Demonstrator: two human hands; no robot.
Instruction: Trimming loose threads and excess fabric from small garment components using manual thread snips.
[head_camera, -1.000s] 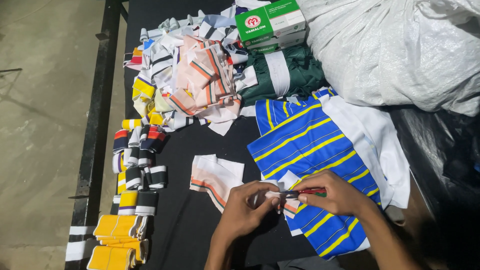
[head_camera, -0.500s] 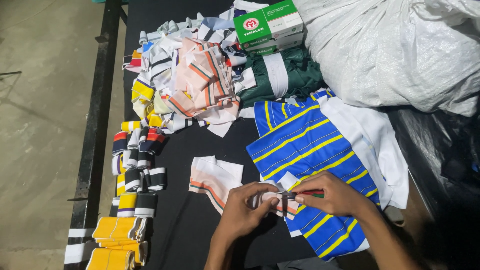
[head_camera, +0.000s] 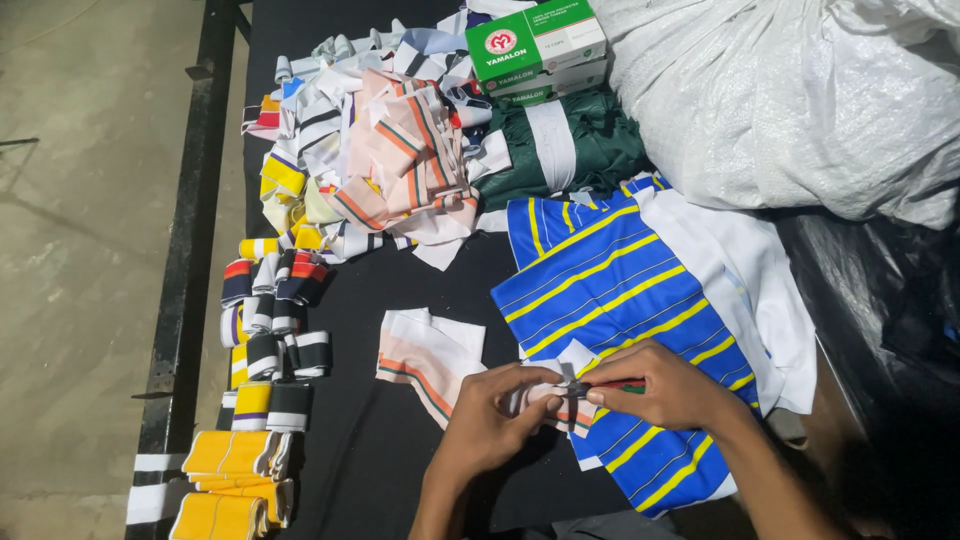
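The left hand (head_camera: 490, 420) pinches a small striped collar piece (head_camera: 540, 398) over the blue-and-yellow striped fabric (head_camera: 610, 300) while the right hand (head_camera: 665, 385) grips a red-handled thread snip (head_camera: 615, 385); best to keep the piece taut, cutting close.

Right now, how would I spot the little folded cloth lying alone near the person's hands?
Start at the black table and find the big blue cloth with yellow stripes. Just beside it, by the left hand, lies the folded piece. It is pale pink and white with an orange-and-dark stripe, and lies alone, apart from the heap and the rolled bands.
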